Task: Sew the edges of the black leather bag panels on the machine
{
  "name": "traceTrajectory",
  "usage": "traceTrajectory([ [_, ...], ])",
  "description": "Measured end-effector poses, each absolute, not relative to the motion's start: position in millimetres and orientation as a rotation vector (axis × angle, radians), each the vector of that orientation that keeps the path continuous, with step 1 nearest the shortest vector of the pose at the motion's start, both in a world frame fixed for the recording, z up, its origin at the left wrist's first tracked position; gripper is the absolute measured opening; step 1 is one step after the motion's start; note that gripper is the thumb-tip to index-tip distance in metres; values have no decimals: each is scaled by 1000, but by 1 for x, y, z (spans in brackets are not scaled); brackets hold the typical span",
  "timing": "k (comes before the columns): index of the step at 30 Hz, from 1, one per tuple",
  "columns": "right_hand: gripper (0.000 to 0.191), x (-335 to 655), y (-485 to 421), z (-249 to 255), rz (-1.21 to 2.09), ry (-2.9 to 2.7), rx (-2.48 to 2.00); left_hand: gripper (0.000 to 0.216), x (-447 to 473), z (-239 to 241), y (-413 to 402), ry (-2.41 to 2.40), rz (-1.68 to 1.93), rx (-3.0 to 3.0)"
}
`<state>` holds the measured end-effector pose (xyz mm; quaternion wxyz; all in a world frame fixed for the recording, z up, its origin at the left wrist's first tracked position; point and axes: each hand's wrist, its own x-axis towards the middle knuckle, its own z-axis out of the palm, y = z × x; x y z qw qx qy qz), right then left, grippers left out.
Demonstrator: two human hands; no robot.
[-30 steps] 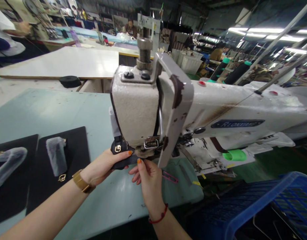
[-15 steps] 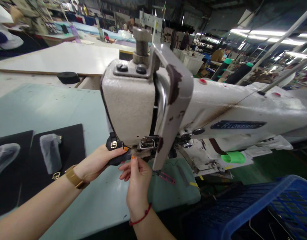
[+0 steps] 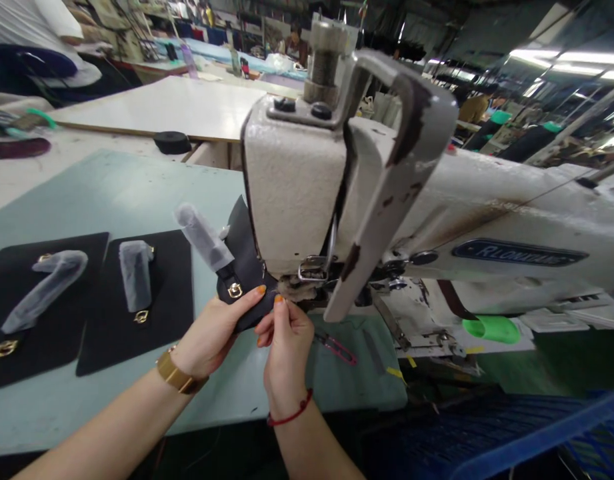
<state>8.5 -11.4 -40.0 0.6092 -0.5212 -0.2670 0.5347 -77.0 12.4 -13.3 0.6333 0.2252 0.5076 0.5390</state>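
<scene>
My left hand [image 3: 211, 333] grips a black leather-like panel [image 3: 249, 247], thumb on top and fingers underneath. This panel bears a plastic-wrapped handle [image 3: 204, 237] and a gold buckle [image 3: 235, 290]; its right side lies close to the presser foot of a white sewing machine [image 3: 294, 187], whose head hides part of it. At the panel's near right edge, my right hand [image 3: 289, 340] is closed in a pinch, thumb against fingers. What sits between those fingertips is too small to make out.
Two more black panels [image 3: 99, 320] with wrapped handles lie left on the green tabletop [image 3: 137, 190]. Pink-handled thread snips [image 3: 339, 350] rest right of my right hand. A black roll [image 3: 171, 142] sits behind; a blue basket [image 3: 537, 433] stands lower right. Other people are in the background.
The held panel has come further out left of the machine head, so its wrapped handle now shows. My view has shifted left. Both hands stay by the presser foot.
</scene>
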Motion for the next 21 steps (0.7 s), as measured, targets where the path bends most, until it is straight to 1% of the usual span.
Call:
traceTrajectory([
  [2, 48, 13, -14, -40, 1249, -632, -1192, 37, -67, -17, 1, 1164, 1268, 449],
  [6, 49, 30, -15, -38, 1277, -722, -1216, 46, -38, -20, -23, 1178, 1457, 229],
  [8, 50, 43, -14, -36, 1300, -812, -1237, 46, -21, -19, -33, 1176, 1536, 155],
  [11, 50, 64, -10, -32, 1374, -953, -1267, 39, 1, -18, -44, 1156, 1614, 102],
  [15, 50, 84, -3, -23, 1382, -1168, -1313, 32, 18, -22, -48, 1169, 1588, 64],
  [18, 50, 94, -2, -14, 1357, -1361, -1353, 32, 24, -29, -48, 1170, 1518, 145],
  [21, 44, 107, -11, -9, 1352, -1480, -1420, 34, 19, -36, -61, 1167, 1434, 194],
])
